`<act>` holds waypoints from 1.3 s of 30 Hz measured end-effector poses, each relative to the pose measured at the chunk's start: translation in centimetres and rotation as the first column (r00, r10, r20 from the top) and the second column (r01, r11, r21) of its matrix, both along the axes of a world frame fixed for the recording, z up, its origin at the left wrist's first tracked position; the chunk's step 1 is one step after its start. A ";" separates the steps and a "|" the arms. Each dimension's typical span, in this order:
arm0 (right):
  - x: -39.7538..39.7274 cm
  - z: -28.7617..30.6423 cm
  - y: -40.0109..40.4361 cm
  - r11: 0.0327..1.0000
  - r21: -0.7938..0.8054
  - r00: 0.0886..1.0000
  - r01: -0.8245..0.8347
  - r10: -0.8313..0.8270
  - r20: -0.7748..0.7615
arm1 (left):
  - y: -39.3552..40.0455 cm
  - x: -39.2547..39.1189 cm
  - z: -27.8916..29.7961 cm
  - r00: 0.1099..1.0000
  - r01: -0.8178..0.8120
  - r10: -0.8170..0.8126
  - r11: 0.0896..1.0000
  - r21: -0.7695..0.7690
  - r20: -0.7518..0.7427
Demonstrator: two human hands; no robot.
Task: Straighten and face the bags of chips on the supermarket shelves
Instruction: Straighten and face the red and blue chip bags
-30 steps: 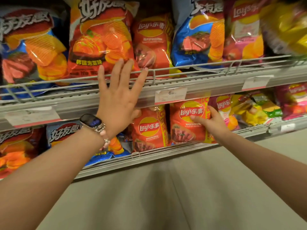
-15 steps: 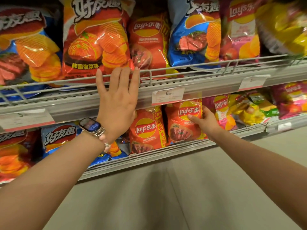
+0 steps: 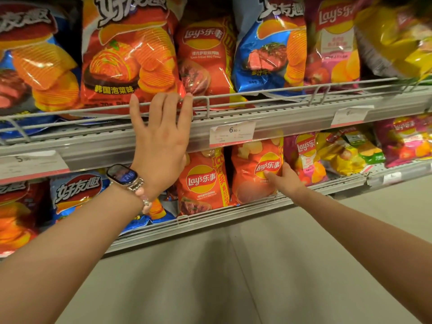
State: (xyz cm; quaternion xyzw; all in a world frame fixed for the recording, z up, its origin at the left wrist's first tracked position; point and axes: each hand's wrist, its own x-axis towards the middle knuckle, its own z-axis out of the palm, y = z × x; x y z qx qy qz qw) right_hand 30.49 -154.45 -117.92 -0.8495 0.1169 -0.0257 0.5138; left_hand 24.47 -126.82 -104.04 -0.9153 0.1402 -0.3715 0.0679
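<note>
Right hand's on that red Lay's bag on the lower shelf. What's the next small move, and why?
Probably turn the red Lay's bag back square and push it upright. The right hand pinches its right edge, and its front looks skewed and blurred, the logo tilted, while the neighbouring bag faces straight out. The left hand rests open at the upper rail, holding nothing.

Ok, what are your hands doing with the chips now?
Left hand open, fingertips at upper shelf rail. Right hand grips red Lay's bag, lower shelf. Nothing blocking.
</note>
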 end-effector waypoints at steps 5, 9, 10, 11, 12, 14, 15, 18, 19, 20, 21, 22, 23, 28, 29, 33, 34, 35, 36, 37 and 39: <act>-0.7 0.2 0.8 0.978 -0.207 0.999 0.037 -0.045 -0.031 | 0.0 -0.3 0.2 0.999 -0.001 0.001 1.000 -0.006 -0.042; -2.4 1.1 1.4 0.963 -0.206 0.973 0.175 -0.138 0.185 | 0.1 -0.2 1.6 0.997 0.014 -0.010 0.999 0.045 -0.075; -3.2 1.4 1.8 0.964 -0.193 0.958 0.181 -0.128 0.257 | 0.0 -0.2 2.2 0.996 0.028 -0.024 0.999 0.045 -0.085; -4.1 1.8 2.3 0.970 -0.164 0.937 0.178 -0.117 0.329 | -0.1 -0.1 3.0 0.994 0.045 -0.040 0.998 0.044 -0.102; -5.2 2.4 2.9 0.979 -0.125 0.912 0.163 -0.101 0.398 | -0.2 0.0 3.8 0.991 0.062 -0.056 0.997 0.047 -0.124; -7.4 4.5 4.2 0.993 -0.075 0.843 0.086 -0.033 0.537 | -0.3 0.4 5.9 0.983 0.104 -0.093 0.992 0.065 -0.159; -8.2 5.9 4.6 0.996 -0.083 0.809 0.040 0.016 0.588 | -0.3 0.7 6.9 0.979 0.127 -0.111 0.988 0.085 -0.171; -9.1 10.8 5.0 0.989 -0.136 0.713 -0.057 0.136 0.688 | -0.4 1.6 9.2 0.957 0.173 -0.121 0.968 0.184 -0.263; -8.8 12.6 5.0 0.986 -0.149 0.668 -0.076 0.161 0.727 | -0.4 1.9 9.8 0.947 0.174 -0.106 0.963 0.205 -0.304; -8.3 14.4 4.8 0.983 -0.161 0.631 -0.087 0.179 0.755 | -0.5 2.1 10.4 0.935 0.159 -0.076 0.963 0.218 -0.346; -7.7 16.2 4.5 0.981 -0.176 0.604 -0.078 0.187 0.775 | -0.8 2.1 10.8 0.921 0.138 -0.040 0.964 0.228 -0.387; -6.9 17.8 4.2 0.980 -0.191 0.595 -0.048 0.182 0.783 | -1.1 2.3 11.0 0.908 0.117 -0.007 0.964 0.237 -0.419; -6.0 19.2 3.7 0.981 -0.196 0.607 -0.009 0.161 0.779 | -1.5 2.5 10.9 0.897 0.106 0.011 0.965 0.239 -0.442; -1.2 23.8 1.8 0.988 -0.154 0.785 0.008 0.090 0.614 | -3.3 2.5 9.1 0.841 0.049 0.091 0.969 0.242 -0.533; -0.5 24.0 1.5 0.988 -0.151 0.812 -0.014 0.100 0.576 | -3.5 2.5 8.8 0.841 0.033 0.106 0.969 0.246 -0.530; 2.0 24.6 0.6 0.983 -0.002 0.896 -0.183 0.168 0.410 | -3.6 2.8 8.8 0.838 -0.017 0.151 0.968 0.252 -0.524; 2.4 24.8 0.4 0.969 0.078 0.907 -0.233 0.187 0.376 | -3.7 2.8 9.0 0.825 -0.029 0.168 0.966 0.257 -0.539; 2.7 25.0 0.0 0.951 0.157 0.917 -0.266 0.200 0.344 | -3.8 2.8 9.2 0.813 -0.042 0.183 0.965 0.258 -0.552; 3.0 25.2 -0.5 0.930 0.233 0.929 -0.283 0.206 0.307 | -3.9 2.8 9.3 0.803 -0.054 0.197 0.964 0.260 -0.563; 3.3 25.4 -0.9 0.908 0.303 0.942 -0.289 0.213 0.259 | -4.0 2.8 9.5 0.791 -0.064 0.210 0.962 0.264 -0.574; 3.9 25.8 -1.7 0.861 0.417 0.957 -0.290 0.256 0.136 | -4.4 2.7 10.1 0.772 -0.075 0.231 0.958 0.277 -0.593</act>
